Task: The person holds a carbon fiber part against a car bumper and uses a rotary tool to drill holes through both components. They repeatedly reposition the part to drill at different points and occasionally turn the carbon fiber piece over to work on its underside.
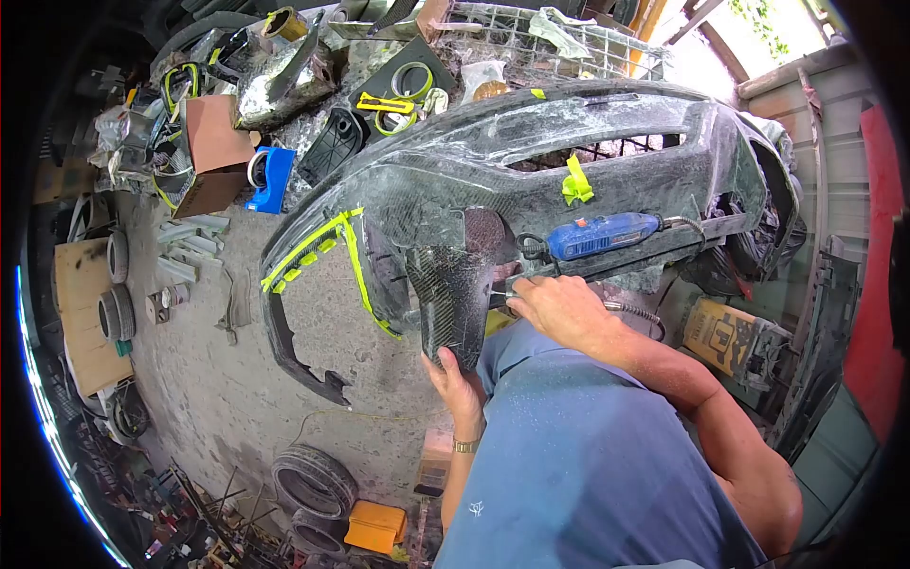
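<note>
My left hand (457,384) is closed around the lower end of a dark carbon-fibre piece (453,299), thumb on its face. White dust coats the piece, which stands in front of a large black car bumper (408,194). At the right edge of the piece, my right hand (561,308) grips a slim rotary tool handpiece (504,293), mostly hidden by the fingers. Its tip lies close to that edge; contact cannot be made out. A flexible shaft (633,310) shows behind the hand. The blue rotary tool motor (604,235) rests on the bumper just above.
Yellow-green tape (353,261) lines the bumper's left opening. Behind it, a cluttered bench holds a yellow cutter (386,103), a tape roll (411,81) and a blue tape dispenser (272,180). Tyres (315,481) and an orange box (376,526) lie on the floor; a cardboard box (728,334) stands right.
</note>
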Demonstrator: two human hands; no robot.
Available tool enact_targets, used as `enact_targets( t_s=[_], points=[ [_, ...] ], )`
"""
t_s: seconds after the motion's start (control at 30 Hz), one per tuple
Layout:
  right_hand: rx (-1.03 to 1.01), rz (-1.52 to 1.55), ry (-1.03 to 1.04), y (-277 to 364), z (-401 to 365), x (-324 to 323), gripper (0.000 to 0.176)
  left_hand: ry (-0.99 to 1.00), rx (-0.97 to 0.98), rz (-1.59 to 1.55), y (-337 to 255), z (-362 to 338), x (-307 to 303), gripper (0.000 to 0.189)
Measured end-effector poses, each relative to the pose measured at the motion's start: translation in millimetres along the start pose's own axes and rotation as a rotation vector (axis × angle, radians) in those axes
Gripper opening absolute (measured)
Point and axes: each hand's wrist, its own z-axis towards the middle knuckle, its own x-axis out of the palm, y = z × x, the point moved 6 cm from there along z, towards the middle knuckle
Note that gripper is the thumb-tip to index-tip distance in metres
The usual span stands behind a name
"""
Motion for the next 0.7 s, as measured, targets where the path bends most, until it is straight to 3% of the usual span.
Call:
enact_targets(
  t_s=[0.7],
  points=[
    [-0.031, -0.043, -0.069, 5.2, -1.6, -5.7, 0.029, -0.053, 0.032, 0.020, -9.7, -5.5, 6.5, 0.058]
  ],
)
